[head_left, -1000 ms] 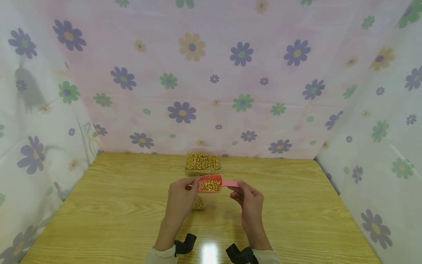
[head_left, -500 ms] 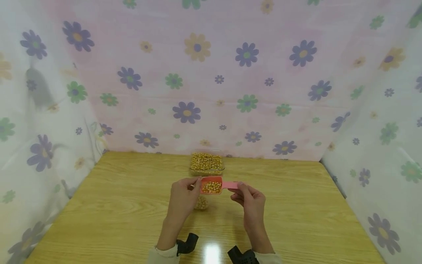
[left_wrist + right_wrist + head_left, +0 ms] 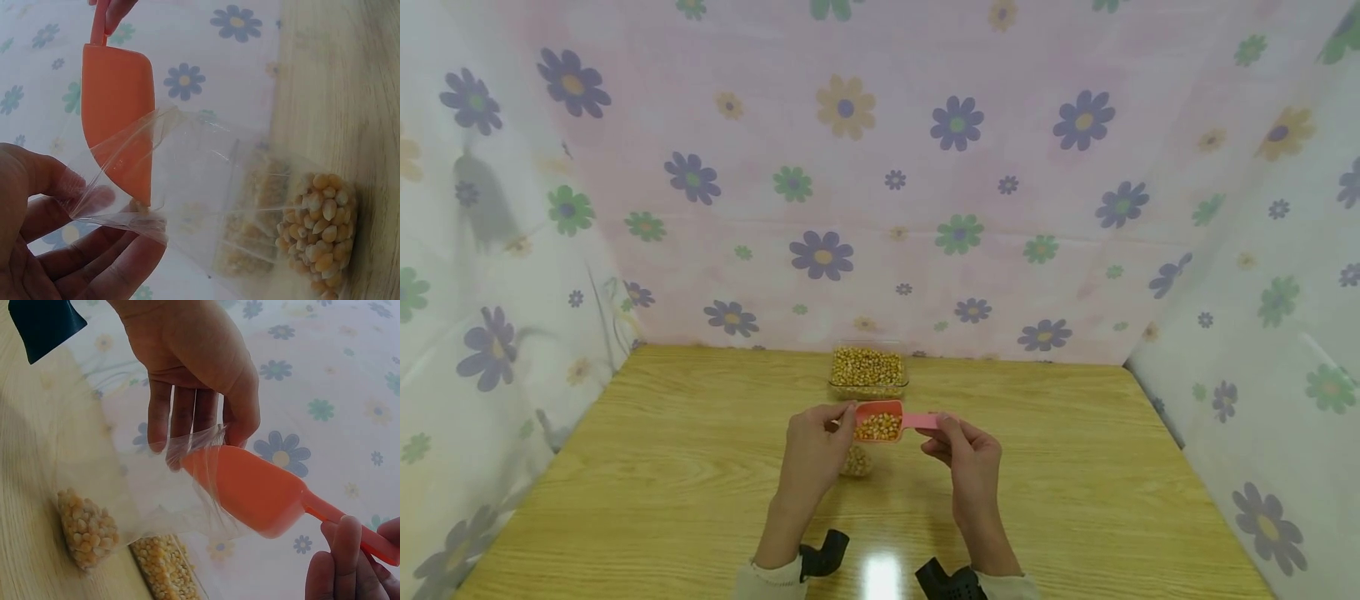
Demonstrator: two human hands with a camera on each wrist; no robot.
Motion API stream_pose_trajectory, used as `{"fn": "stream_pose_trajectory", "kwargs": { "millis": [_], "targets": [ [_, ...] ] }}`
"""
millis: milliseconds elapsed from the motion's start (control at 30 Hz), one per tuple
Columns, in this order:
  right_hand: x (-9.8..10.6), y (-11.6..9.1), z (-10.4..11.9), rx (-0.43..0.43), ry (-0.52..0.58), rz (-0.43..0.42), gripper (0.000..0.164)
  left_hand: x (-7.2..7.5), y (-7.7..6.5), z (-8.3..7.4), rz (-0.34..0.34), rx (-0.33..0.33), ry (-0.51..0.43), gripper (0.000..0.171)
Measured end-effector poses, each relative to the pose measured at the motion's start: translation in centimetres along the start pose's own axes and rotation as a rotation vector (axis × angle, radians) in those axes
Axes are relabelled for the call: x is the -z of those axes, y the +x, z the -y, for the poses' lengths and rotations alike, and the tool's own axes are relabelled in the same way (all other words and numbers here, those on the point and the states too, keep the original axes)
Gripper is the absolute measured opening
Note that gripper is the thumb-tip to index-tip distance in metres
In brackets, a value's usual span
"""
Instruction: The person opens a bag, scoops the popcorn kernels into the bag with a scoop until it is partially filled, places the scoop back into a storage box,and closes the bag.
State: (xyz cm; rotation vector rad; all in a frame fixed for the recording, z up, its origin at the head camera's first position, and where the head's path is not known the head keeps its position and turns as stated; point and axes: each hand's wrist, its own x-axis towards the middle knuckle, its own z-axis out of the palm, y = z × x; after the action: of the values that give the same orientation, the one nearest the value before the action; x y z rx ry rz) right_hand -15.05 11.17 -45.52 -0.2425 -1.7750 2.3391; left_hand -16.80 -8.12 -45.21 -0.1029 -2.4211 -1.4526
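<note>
My right hand pinches the handle of a pink-orange scoop, which carries corn kernels. The scoop lies roughly level, its front edge pointing left. A clear plastic bag hangs from my left hand, its top edge pinched between thumb and fingers. In both wrist views the scoop's tip reaches into the bag's mouth, close to my left fingers. Kernels fill the bottom of the bag, down at the tabletop. From the head view my left hand hides much of the bag.
Behind my hands, a clear rectangular container full of corn kernels stands near the back of the wooden table. Flower-print cloth hangs behind the table and along both sides.
Kernels in the scoop have shifted a little, and more of its red inner wall shows. Both hands stay almost in place; the whole head view has swayed slightly.
</note>
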Motion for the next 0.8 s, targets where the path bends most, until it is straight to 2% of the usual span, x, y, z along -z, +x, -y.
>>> {"fn": "stream_pose_trajectory", "kwargs": {
  "millis": [800],
  "targets": [
    [-0.24,-0.33,0.51,0.097,-0.080,0.003,0.027,0.04,0.10,-0.08,-0.002,-0.007,-0.006,0.021]
  ]
}}
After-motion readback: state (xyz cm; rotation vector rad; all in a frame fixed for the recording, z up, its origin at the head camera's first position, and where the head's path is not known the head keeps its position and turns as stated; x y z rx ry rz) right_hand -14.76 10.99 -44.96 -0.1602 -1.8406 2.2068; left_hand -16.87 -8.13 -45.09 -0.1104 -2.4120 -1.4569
